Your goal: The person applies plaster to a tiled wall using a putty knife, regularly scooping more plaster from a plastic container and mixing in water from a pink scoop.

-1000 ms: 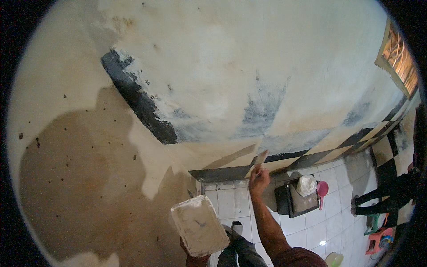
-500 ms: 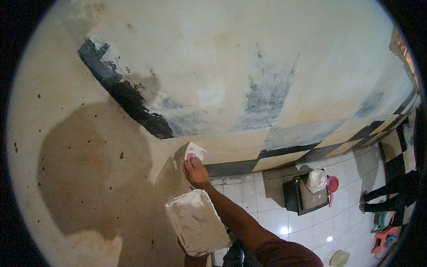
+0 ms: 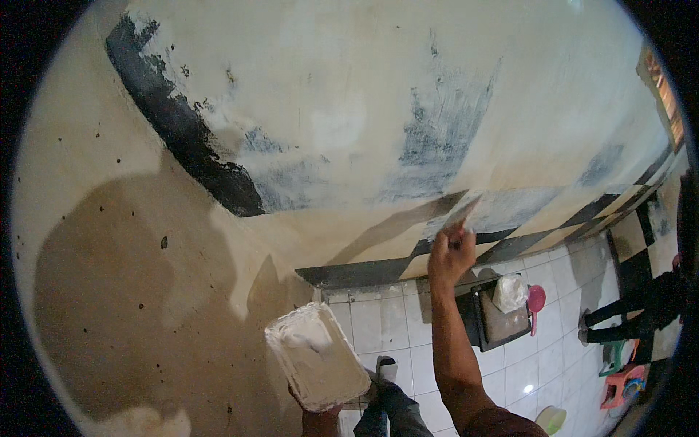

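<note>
My right hand (image 3: 453, 251) reaches up to the wall, closed on a thin putty scraper (image 3: 472, 207) whose blade is edge-on and smeared by motion. The scraper is at a greyish, thinly coated patch (image 3: 520, 204) above the black squares; whether it touches the wall I cannot tell. My left hand (image 3: 319, 419) supports a putty-crusted rectangular tray (image 3: 320, 357) from below, its fingers hidden. Pale paste lies in the tray. Black paint (image 3: 182, 138) and smeared grey patches (image 3: 444, 138) show on the cream wall.
On the white tiled floor (image 3: 378, 328) stands a dark box (image 3: 484, 320) with a white plastic bag (image 3: 511, 293) and pink dipper (image 3: 536, 298). Another person's legs (image 3: 619, 320) are at right, near a red stool (image 3: 619, 386). A greenish basin (image 3: 551, 420) sits lower right.
My right hand has swung right along the wall with the scraper, from beside the corner to the checkered band. The tray stays in my left hand, and the view has shifted slightly.
</note>
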`<control>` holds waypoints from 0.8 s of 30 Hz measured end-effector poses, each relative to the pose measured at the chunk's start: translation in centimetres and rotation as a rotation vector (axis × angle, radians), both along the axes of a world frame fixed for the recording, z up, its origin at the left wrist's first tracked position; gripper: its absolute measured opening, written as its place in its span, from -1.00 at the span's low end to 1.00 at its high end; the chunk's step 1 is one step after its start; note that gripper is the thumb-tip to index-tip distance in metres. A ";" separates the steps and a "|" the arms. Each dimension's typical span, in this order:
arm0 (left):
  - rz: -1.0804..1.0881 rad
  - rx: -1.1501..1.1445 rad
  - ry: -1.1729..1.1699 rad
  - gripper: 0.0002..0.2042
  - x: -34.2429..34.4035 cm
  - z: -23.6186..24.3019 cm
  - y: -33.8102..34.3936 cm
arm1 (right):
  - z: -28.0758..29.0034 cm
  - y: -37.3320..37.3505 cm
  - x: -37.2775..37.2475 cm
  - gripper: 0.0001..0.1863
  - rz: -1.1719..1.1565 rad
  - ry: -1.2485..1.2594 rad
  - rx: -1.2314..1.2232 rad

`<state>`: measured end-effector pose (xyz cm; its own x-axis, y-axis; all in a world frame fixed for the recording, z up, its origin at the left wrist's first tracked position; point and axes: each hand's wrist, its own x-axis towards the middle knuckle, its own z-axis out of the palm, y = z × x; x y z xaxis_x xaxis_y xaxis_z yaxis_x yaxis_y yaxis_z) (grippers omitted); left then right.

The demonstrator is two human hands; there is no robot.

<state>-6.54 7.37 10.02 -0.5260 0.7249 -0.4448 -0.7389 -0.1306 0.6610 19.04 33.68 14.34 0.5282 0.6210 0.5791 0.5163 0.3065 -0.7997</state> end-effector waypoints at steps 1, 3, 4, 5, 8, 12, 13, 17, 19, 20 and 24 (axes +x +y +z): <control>-0.001 -0.004 0.006 -0.56 -0.2 -0.2 -0.2 | 0.4 1.0 -1.5 -0.92 0.003 -0.051 0.029; -0.012 -0.017 0.014 -0.56 -0.5 -0.8 -0.8 | 1.3 2.2 -7.0 -0.87 0.134 -0.137 0.079; -0.013 -0.020 0.021 -0.56 -0.8 -1.0 -1.0 | 1.7 2.5 -10.4 -0.85 0.269 -0.166 0.106; -0.016 -0.021 0.029 -0.57 -0.9 -1.2 -1.0 | 1.9 2.4 -13.5 -0.84 0.388 -0.370 -0.080; -0.033 -0.029 0.041 -0.57 -0.8 -2.1 -0.9 | 1.5 0.5 -21.6 -0.79 0.715 -0.503 -0.073; -0.045 -0.040 0.065 -0.57 -1.0 -3.3 -0.6 | 1.3 -2.7 -23.9 -0.79 0.815 -0.359 0.280; -0.045 -0.047 0.069 -0.57 -1.0 -3.7 -0.7 | 1.0 -3.2 -23.5 -0.79 0.816 -0.355 0.275; -0.037 -0.064 0.066 -0.58 -0.7 -5.1 -1.2 | 0.1 -5.5 -16.8 -0.76 0.792 -0.137 0.093; -0.042 -0.065 0.051 -0.58 0.0 -5.8 -1.1 | -1.8 -5.0 -11.7 -0.80 0.622 -0.097 0.061; -0.030 -0.072 0.056 -0.58 -0.2 -6.0 -1.4 | -1.5 -5.2 -9.8 -0.84 0.462 -0.089 0.024; -0.023 -0.081 0.055 -0.58 -0.2 -6.5 -1.8 | -2.6 -3.1 -2.8 -0.88 0.032 -0.091 -0.113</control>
